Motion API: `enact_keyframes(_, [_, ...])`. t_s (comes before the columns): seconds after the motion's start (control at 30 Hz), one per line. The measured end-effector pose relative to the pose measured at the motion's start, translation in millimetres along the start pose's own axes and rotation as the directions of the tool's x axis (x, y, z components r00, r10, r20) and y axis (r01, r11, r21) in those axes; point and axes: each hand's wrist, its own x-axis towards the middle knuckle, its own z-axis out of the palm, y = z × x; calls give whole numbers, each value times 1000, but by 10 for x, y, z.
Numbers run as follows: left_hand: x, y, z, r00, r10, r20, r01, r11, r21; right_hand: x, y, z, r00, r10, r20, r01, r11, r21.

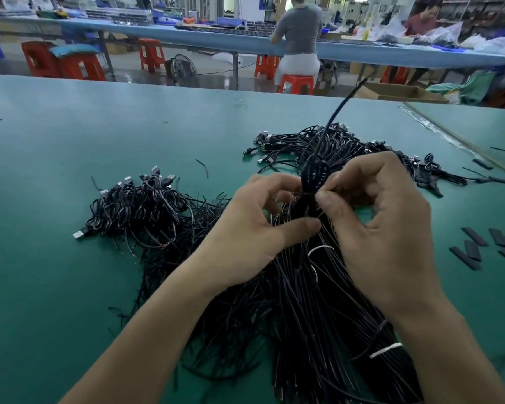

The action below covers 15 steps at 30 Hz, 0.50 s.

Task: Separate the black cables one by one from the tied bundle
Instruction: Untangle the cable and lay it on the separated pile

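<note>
Black cables in a tied bundle (312, 287) fan across the green tabletop (70, 141) from centre to lower right. The left hand (254, 225) grips the bundle's neck (thumb pressed on it); right hand (385, 228) fingers (359, 170) pinch a black strap (315, 173) there. At centre-left lie loose cables (146, 211).

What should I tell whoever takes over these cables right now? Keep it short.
Left grip holds the tied bundle near its upper end, over the green table.
Right grip pinches a single cable there; its end sticks up.
Done: loose cables lie in a left pile and a far pile.
Left: most of the bundle, with its white tie still on.
</note>
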Motion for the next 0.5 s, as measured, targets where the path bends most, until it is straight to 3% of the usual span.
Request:
enact_keyframes(0.07, [-8,7,-22,994,77,-73,-63,981,181,-4,-3,17,1000,22,-10,-22,999,42])
enact_keyframes(0.2, [-19,18,21,963,210,-168,-145,931,334,-10,8,92,995,104,-2,-101,974,201])
enact_keyframes(0.37, [-39,34,0,957,216,-192,-175,962,209,-12,30,147,970,191,150,-242,826,509])
enact_keyframes(0.5, [-46,78,-63,959,234,-158,-210,966,151,1,26,116,961,197,193,-269,820,504])
